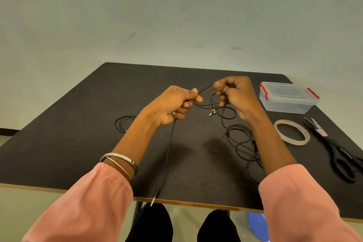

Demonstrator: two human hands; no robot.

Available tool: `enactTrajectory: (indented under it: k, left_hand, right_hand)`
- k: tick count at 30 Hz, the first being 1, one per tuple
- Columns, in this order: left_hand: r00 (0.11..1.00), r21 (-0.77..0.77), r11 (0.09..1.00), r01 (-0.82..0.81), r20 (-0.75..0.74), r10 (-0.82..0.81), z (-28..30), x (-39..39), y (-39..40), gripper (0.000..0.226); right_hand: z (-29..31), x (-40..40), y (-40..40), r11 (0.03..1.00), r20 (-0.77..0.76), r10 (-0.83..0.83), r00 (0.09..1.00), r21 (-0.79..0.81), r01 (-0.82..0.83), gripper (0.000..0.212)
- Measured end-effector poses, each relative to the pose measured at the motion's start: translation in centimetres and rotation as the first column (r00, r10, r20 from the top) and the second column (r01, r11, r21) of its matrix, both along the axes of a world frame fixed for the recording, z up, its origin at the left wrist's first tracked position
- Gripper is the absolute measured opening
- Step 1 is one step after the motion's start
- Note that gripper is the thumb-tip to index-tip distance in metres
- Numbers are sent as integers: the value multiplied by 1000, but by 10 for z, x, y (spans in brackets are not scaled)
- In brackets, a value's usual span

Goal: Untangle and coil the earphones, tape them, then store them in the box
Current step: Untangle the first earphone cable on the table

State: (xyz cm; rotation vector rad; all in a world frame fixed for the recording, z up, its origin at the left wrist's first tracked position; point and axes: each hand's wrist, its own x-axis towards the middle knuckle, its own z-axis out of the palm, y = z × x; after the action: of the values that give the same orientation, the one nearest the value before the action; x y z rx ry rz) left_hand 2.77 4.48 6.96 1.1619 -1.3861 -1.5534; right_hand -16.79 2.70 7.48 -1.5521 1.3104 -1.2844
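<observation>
Black earphones point(240, 139) lie in a loose tangle on the dark table point(78, 133), under and beside my right forearm. My left hand point(172, 105) grips the cable in a fist above the table; from it one strand hangs down to the metal jack plug point(154, 198) at the table's near edge. A short taut length runs from that fist to my right hand point(234, 93), which pinches it with curled fingers. A small yellow piece point(213, 112) on the cable lies below the hands. The clear box point(287, 97) with red latches stands closed at the right. The tape roll point(292, 132) lies nearer.
Black scissors point(337, 149) lie at the table's right edge, beside the tape. A second, coiled black cable point(124, 124) rests on the left part of the table. My knees show below the near edge, and a blue object point(258, 226) sits on the floor.
</observation>
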Motion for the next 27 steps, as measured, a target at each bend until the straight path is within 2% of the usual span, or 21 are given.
enactTrajectory:
  k: [2,4,6,7,9,10,11,12,14,17,20,22,24,27]
  left_hand:
    - [1000,20,1000,-8,-7,8,-4,4,-7,31]
    - [1000,31,999,-21,-19,21,-9,7,-12,31]
    - [998,41,998,-41,-37,42,-16,7,-18,30]
    - [997,49,997,-55,-49,58,-20,5,-20,30]
    - [992,75,993,-89,-84,95,-30,0,-25,30]
    - [989,86,991,-103,-97,111,-34,-2,-27,30]
    - [988,92,990,-110,-100,119,-39,-5,-29,30]
    - [988,91,989,-113,-95,121,-41,-7,-30,30]
    - [990,71,991,-113,-81,119,-46,-8,-32,31]
    - [993,30,995,-96,-67,97,-47,-6,-33,33]
    - [996,29,999,-45,-77,47,-46,-2,-34,35]
    - [995,43,999,-9,-100,13,-45,-1,-33,34]
    - [991,68,997,26,-129,-17,-45,0,-30,33]
    - [975,97,992,78,-217,-55,-45,1,-27,32]
  right_hand:
    - [1,-8,-12,976,80,-216,973,9,216,16]
    - [-1,-16,-18,925,80,-379,922,-5,381,19]
    - [-7,-19,-23,886,-37,-463,886,-55,460,14]
    - [-12,-20,-25,870,-165,-493,854,-107,481,12]
    - [-21,-19,-30,865,-520,-497,695,-231,446,20]
    - [-24,-15,-30,895,-669,-438,600,-261,362,31]
    - [-25,-10,-30,931,-760,-364,539,-277,239,41]
    - [-26,-4,-28,954,-803,-291,520,-281,100,48]
    - [-32,9,-25,945,-826,-174,536,-292,-143,49]
    - [-42,18,-25,911,-835,-107,540,-300,-283,40]
    - [-42,16,-23,900,-689,128,713,-222,-376,26]
    - [-41,14,-19,917,-529,204,824,-192,-350,14]
    - [-44,12,-21,936,-425,73,902,-284,-210,12]
    - [-45,6,-25,913,-311,-152,938,-408,12,14]
